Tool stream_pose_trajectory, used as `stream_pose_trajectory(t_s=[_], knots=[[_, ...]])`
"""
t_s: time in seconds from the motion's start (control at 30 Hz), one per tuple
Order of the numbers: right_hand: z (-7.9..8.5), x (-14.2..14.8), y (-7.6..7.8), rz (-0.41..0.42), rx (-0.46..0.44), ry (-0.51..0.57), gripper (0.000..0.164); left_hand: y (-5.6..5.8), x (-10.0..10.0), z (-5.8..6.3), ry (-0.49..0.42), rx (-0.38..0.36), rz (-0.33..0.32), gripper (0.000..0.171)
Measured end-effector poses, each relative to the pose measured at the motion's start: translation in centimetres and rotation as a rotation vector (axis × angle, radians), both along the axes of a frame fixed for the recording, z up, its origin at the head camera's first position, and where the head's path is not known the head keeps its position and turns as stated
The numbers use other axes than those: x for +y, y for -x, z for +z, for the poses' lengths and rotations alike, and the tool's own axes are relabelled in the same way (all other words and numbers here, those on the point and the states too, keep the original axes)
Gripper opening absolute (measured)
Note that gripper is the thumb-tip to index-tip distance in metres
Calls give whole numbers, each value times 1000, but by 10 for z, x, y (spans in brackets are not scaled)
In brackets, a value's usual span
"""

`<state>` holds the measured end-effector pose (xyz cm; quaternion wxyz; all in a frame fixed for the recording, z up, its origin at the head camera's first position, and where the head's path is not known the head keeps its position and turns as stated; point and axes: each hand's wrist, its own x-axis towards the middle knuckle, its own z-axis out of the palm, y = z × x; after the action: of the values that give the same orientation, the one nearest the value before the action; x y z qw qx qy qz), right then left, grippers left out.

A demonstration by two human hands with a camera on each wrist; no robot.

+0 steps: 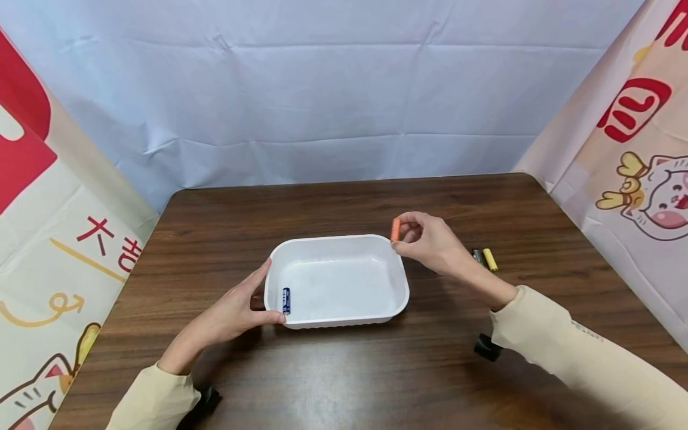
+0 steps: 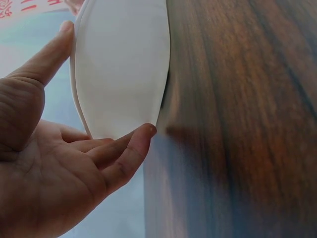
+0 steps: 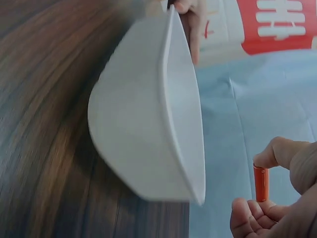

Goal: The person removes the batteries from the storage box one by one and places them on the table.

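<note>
A white plastic tray (image 1: 335,322) sits on the table, with one dark blue battery (image 1: 286,301) lying inside near its left end. My left hand (image 1: 236,307) holds the tray's left end, thumb at the front corner of the rim and fingers along the outer wall. In the left wrist view, those fingers (image 2: 124,163) touch the tray wall (image 2: 119,74). At the tray's back right corner, my right hand (image 1: 430,242) pinches an orange battery (image 1: 396,230) by its ends between thumb and fingers. The right wrist view shows this orange battery (image 3: 261,183) above rim level.
To the right of the tray, partly behind the right forearm, lie a yellow battery (image 1: 490,260) and a dark grey battery (image 1: 477,257) side by side. The brown wooden table (image 1: 333,376) ends at a pale cloth backdrop (image 1: 333,107). Printed cloths hang on both sides.
</note>
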<state>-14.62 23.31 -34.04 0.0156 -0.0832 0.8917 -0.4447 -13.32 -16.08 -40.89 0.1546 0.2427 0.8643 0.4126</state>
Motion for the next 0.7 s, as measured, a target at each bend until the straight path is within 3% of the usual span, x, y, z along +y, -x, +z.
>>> stream_pose_trajectory(t_s=[0.23, 0.43, 0.7], knots=[[2, 38, -6, -29, 25, -55, 23, 1, 0, 0, 57, 42, 14, 119], [1, 66, -14, -75, 36, -145, 43, 1, 0, 1, 62, 45, 13, 119], [-8, 99, -18, -89, 48, -175, 47, 0, 0, 0, 62, 42, 17, 118]])
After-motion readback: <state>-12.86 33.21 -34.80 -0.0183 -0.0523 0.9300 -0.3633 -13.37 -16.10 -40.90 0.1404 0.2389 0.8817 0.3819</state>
